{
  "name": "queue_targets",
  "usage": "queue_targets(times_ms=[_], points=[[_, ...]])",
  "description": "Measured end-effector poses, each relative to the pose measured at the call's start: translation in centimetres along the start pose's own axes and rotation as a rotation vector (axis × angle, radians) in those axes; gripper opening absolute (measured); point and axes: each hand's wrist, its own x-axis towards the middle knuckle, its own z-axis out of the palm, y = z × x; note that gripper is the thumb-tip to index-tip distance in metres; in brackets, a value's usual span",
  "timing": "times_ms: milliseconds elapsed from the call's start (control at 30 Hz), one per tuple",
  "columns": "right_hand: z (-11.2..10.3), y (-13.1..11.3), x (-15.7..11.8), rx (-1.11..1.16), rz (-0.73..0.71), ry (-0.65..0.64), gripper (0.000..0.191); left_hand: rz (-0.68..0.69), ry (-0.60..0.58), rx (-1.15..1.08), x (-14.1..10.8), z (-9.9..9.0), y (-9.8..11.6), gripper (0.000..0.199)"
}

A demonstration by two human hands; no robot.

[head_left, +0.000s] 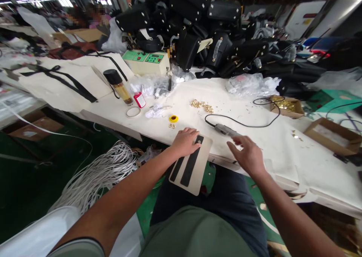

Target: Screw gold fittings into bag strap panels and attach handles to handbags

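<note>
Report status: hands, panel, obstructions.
Left hand on striped panel that juts past table. Right hand at grey tool, grip unclear. Black cable lies off panel.

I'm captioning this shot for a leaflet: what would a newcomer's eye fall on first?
Probably the heap of black bags behind the white table. Next, perhaps, the pale panel under the left hand at the table's near edge. Small bright accents follow: a yellow spool beyond that hand, and gold-coloured pieces farther back.
</note>
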Motion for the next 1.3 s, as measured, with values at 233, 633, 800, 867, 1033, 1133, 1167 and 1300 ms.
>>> queue_targets(times_ms=[233, 633, 800, 867, 1033, 1133, 1167, 1300], points=[[6.7, -4.4, -12.2, 1.003, 0.485, -0.664, 0.061, -0.103, 0.058, 0.013, 0.1, 0.1, 0.0, 0.064], [-1.7, -5.0, -5.7, 0.561, 0.162, -0.556, 0.034, -0.395, 0.472, -0.176, -11.4, -0.4, -0.5, 0.072], [-2.0, -10.7, -1.6, 0.294, -0.396, -0.797, 0.019, -0.075, 0.297, -0.371, -12.3, -1.8, 2.1, 0.077], [-1.3, -12.6, -0.3, 0.297, -0.468, -0.872, 0.018, -0.096, 0.163, -0.512, -12.0, -2.2, 2.7, 0.056], [2.5, -14.3, 3.6, 0.508, -0.265, -0.891, 0.035, -0.373, 0.151, -0.755, -12.5, -2.5, 2.1, 0.013], [7.0, -14.7, 6.3, 0.346, -0.182, -0.627, 0.041, -0.384, 0.245, -0.821, -13.1, -2.7, 2.1, 0.018], [8.7, -15.0, 7.1, 0.244, -0.168, -0.550, 0.038, -0.385, 0.260, -0.838, -13.3, -2.7, 2.3, 0.019], [14.1, -16.2, 9.0, 0.052, -0.141, -0.393, 0.032, -0.384, 0.259, -0.871, -14.0, -2.6, 2.6, 0.012]])
